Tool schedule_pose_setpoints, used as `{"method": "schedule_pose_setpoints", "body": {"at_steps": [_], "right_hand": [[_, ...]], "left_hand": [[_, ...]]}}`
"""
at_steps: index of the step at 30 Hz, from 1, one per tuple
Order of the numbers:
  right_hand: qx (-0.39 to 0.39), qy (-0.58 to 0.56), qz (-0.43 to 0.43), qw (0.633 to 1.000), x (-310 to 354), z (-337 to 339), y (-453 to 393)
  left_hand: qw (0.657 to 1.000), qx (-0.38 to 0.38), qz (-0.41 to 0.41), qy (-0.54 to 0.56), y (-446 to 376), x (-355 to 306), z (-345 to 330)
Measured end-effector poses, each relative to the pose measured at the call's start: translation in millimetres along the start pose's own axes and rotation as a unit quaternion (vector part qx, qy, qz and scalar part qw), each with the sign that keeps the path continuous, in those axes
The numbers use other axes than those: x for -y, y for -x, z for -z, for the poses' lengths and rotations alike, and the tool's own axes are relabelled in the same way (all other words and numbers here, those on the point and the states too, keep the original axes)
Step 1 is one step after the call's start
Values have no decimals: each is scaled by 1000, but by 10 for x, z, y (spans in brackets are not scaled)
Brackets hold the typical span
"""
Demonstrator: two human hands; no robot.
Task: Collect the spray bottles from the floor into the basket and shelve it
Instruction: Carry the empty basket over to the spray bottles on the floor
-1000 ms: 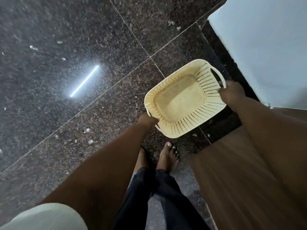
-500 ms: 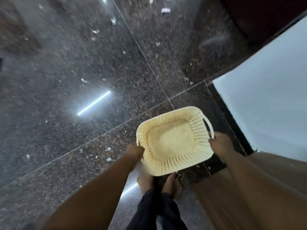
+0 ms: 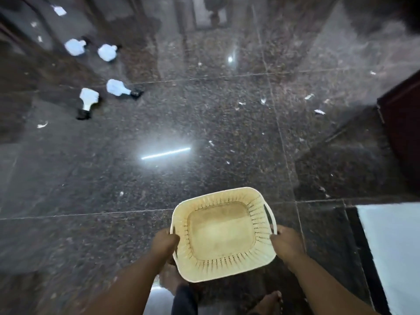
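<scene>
A cream plastic basket (image 3: 223, 267) with slotted sides is held level in front of me, and nothing lies inside it. My left hand (image 3: 164, 243) grips its left handle and my right hand (image 3: 286, 243) grips its right handle. Several white spray bottles with black tops lie on the dark floor at the far upper left: one spray bottle (image 3: 89, 97) with its black nozzle toward me, a second spray bottle (image 3: 117, 88) next to it, and two more, the far-left bottle (image 3: 75, 47) and the bottle beside it (image 3: 106, 52), further off.
The floor (image 3: 204, 123) is polished dark granite with scattered white paper scraps (image 3: 319, 112) and a bright lamp reflection. A white wall (image 3: 393, 251) stands at the lower right. Dark wooden furniture (image 3: 402, 123) is at the right edge. My bare feet show below the basket.
The view has lifted and turned away from the wall, bringing the spray bottles into sight at the upper left. Both hands keep hold of the basket, which has shifted lower in view.
</scene>
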State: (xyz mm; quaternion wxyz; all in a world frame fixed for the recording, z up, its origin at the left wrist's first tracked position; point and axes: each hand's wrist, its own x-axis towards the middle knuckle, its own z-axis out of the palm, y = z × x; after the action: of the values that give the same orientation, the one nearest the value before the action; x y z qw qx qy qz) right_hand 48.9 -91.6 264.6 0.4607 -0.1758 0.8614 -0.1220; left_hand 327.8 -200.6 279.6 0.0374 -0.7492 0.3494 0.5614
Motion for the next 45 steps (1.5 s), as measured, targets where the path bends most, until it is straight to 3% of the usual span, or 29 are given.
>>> {"method": "schedule_pose_setpoints", "body": {"at_steps": [13,26,36,40,45], "right_hand": [[71,78,70,992,2870,-2020,217],[104,128,79,983,5322,-3539,-603],[72,140,42,987,6762,-3790,-949],[62,117,17,991,7290,-3771,-1140],[96,59,-10,994,7745,-3974,-1404]], "left_hand": [[990,-66,31,124,-1078,-62,3040],[986,-78,44,144,-2640,-831,5022],[993,8,47,104,-3640,-1938,6079],[998,46,39,28,-4036,-2652,6453],[998,36,14,-55,-4555,-3398,6795]]}}
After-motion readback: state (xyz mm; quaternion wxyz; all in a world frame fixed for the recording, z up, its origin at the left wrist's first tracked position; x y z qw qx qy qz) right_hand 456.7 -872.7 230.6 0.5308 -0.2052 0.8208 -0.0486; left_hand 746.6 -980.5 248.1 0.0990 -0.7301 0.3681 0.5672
